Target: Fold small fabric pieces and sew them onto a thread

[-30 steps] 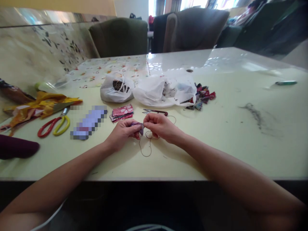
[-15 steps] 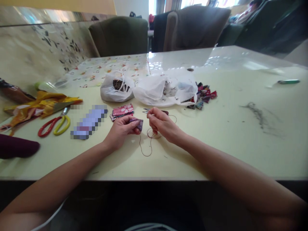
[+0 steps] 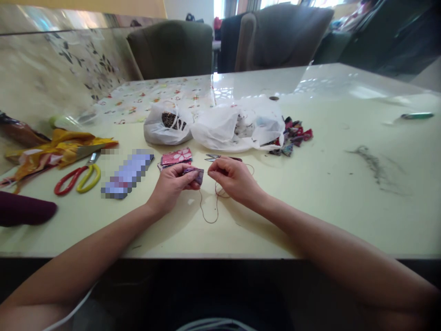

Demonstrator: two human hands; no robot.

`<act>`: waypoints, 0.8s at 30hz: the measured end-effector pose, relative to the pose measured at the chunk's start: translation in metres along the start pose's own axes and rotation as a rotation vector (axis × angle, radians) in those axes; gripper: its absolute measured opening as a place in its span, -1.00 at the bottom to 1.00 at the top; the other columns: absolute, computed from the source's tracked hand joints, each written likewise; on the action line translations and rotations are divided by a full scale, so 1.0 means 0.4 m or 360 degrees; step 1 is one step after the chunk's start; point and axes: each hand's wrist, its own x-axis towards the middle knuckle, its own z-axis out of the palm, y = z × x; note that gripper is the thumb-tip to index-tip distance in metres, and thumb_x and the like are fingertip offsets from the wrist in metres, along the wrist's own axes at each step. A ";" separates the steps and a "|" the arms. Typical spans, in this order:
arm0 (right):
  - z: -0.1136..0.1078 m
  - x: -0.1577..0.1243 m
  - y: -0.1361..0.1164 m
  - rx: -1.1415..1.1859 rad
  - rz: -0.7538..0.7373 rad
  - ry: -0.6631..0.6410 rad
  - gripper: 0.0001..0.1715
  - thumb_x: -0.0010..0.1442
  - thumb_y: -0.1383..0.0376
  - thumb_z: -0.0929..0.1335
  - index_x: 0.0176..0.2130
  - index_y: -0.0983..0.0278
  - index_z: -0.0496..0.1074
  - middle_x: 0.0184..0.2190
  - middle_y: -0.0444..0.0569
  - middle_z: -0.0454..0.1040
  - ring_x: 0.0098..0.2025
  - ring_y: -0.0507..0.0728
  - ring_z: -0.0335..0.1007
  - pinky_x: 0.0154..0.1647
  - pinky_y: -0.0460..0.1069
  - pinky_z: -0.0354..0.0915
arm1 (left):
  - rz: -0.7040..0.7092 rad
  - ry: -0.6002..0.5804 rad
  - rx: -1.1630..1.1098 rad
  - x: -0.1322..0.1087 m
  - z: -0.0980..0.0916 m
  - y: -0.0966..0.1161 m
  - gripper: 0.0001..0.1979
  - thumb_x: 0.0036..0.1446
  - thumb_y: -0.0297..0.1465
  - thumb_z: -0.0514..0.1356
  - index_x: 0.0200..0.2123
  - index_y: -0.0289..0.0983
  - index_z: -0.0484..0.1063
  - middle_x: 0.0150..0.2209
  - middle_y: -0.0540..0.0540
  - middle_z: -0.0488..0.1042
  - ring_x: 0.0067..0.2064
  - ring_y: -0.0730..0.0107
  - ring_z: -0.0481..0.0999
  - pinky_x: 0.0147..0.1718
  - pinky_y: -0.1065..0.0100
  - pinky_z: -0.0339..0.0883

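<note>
My left hand (image 3: 170, 186) is closed on a small purple fabric piece (image 3: 195, 174), held just above the pale yellow table (image 3: 310, 202). My right hand (image 3: 231, 179) is pinched close beside it, gripping something too small to make out, likely a needle. A brown thread (image 3: 208, 209) hangs from the fabric piece and loops on the table below both hands. Small red-handled snips (image 3: 222, 158) lie just beyond my right hand. A stack of pink patterned fabric pieces (image 3: 176, 157) lies behind my left hand.
Two white plastic bags (image 3: 220, 126) sit mid-table, with a heap of sewn fabric bits (image 3: 292, 135) to their right. Red and yellow scissors (image 3: 77, 177), yellow cloth (image 3: 58, 149) and a dark maroon cloth (image 3: 24, 209) lie at left. Armchairs (image 3: 279, 39) stand behind the table.
My right hand drew away from the fabric piece to the right and up, then came back close to it. My left hand stayed in place with the fabric piece.
</note>
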 end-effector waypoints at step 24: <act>-0.003 0.003 -0.004 -0.0048 0.0010 -0.0065 -0.82 0.21 0.44 0.32 -0.44 0.28 0.38 -0.48 -0.13 0.38 -0.36 0.04 0.27 -0.25 -0.04 0.14 | 0.0174 0.0027 0.0183 0.000 -0.003 -0.002 -0.71 0.00 -0.23 0.46 -0.30 -0.32 0.59 -0.40 -0.09 0.62 -0.42 0.39 0.59 -0.33 0.32 0.59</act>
